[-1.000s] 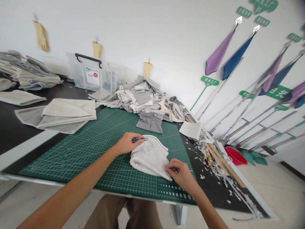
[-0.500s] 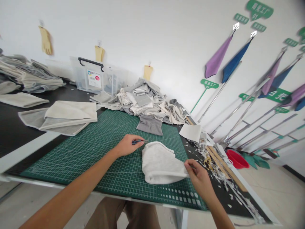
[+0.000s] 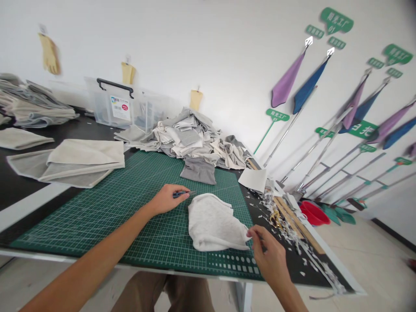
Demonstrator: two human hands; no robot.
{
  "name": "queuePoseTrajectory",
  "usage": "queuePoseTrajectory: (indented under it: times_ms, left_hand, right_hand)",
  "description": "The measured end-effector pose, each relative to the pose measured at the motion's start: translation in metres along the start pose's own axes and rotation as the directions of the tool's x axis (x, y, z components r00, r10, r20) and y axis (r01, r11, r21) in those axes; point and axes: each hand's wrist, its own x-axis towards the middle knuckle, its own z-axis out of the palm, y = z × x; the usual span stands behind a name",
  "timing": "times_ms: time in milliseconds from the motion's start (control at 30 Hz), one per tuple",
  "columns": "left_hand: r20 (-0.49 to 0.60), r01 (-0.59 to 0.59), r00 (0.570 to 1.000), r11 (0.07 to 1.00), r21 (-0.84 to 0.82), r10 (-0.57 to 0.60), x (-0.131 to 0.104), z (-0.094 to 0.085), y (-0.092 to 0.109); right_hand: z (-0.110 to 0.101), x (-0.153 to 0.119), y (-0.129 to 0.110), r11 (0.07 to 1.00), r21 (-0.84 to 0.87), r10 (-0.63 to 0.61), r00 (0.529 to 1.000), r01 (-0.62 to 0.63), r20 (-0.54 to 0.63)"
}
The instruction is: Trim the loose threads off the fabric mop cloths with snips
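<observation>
A folded off-white piece of fabric [image 3: 216, 223] lies on the green cutting mat [image 3: 143, 173] in front of me. My right hand [image 3: 268, 249] pinches its right corner between thumb and fingers. At the fabric's upper left, my left hand [image 3: 167, 199] is closed around a small dark-blue-handled tool [image 3: 180, 193], whose thin metal tip points right, close to the fabric's edge. I cannot make out exactly what kind of tool it is. A grey fabric piece [image 3: 199, 170] rests on the mat beyond the fabric.
A heap of grey and cream fabric [image 3: 190, 132] stands at the back, beside a clear plastic bin [image 3: 112, 106]. Larger folded cloths [image 3: 84, 154] lie at left. White scraps [image 3: 300, 240], gold-handled scissors [image 3: 276, 219] and wooden strips [image 3: 302, 229] line the table's right side.
The view has shifted slightly to the right. The fabric's front right edge now sits lower and flatter, with my right hand still at its corner. My left hand keeps the tool by the upper left edge.
</observation>
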Motion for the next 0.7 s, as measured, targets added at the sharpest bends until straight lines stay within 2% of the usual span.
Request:
queuePoseTrajectory:
  times_ms: [67,133,200,267,333,367,433,500,567,633,700]
  left_hand:
    - [-0.003,-0.002,1.0,1.0,0.002,0.002,-0.001,-0.001,0.0]
    - [-0.007,-0.006,1.0,1.0,0.009,0.006,-0.001,-0.001,0.001]
    - [-0.01,-0.006,1.0,1.0,0.011,0.006,-0.001,-0.001,0.001]
    - [-0.01,-0.004,1.0,1.0,0.008,0.004,0.0,-0.001,0.001]
    - [-0.004,-0.007,1.0,1.0,0.01,0.007,0.0,0.0,0.001]
    - [-0.001,-0.011,1.0,1.0,0.012,0.011,0.001,0.001,0.001]
    - [0.001,-0.019,1.0,1.0,0.016,0.019,0.0,0.001,0.001]
    - [-0.004,-0.021,1.0,1.0,0.02,0.021,0.0,0.001,0.001]
    - [-0.012,-0.017,1.0,1.0,0.025,0.017,-0.001,0.001,0.002]
    - [-0.016,-0.012,1.0,0.999,0.033,0.013,-0.001,0.0,0.002]
    - [-0.014,-0.012,1.0,0.999,0.036,0.012,-0.001,0.0,0.003]
  right_hand:
    - [-0.004,0.0,0.003,0.993,0.048,0.107,0.992,-0.104,-0.068]
    - [-0.016,0.004,0.012,0.97,0.115,0.228,0.964,-0.213,-0.138]
    - [-0.033,0.009,0.03,0.944,0.152,0.321,0.924,-0.294,-0.208]
    - [-0.052,0.015,0.054,0.929,0.104,0.37,0.888,-0.355,-0.273]
    - [-0.069,0.018,0.08,0.917,-0.061,0.359,0.884,-0.393,-0.298]
    - [-0.076,0.018,0.093,0.902,-0.182,0.332,0.899,-0.391,-0.284]
    - [-0.083,0.018,0.114,0.849,-0.412,0.264,0.941,-0.33,-0.211]
    - [-0.083,0.016,0.126,0.788,-0.566,0.215,0.97,-0.241,-0.114]
    - [-0.079,0.014,0.129,0.737,-0.649,0.198,0.978,-0.19,-0.061]
    - [-0.073,0.012,0.123,0.713,-0.672,0.192,0.978,-0.199,-0.085]
    - [-0.065,0.012,0.111,0.763,-0.611,0.178,0.977,-0.21,-0.114]
